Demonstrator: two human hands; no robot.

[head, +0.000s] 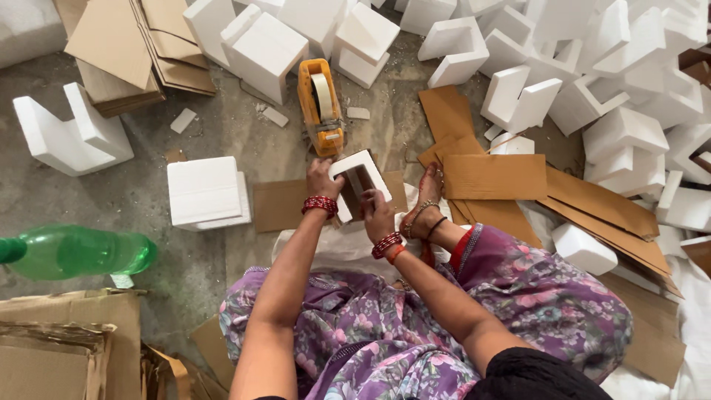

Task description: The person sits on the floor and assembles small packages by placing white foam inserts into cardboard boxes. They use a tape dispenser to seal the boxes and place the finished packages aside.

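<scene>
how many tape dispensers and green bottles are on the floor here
2. One orange tape dispenser stands on the floor just beyond the foam piece that the left hand and right hand hold. One green bottle lies at the left edge. Others could be hidden under foam.

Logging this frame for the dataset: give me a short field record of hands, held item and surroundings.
setting: person seated on a concrete floor
left hand: grips the left edge of the foam piece
right hand: grips its lower right edge
foam piece: white, frame-shaped, with a brown insert, tilted
tape dispenser: orange, on the floor just beyond the hands
foam blocks: white pile, upper right
cardboard sheets: brown, flat, right of the hands
bottle: green plastic, lying at left
</scene>
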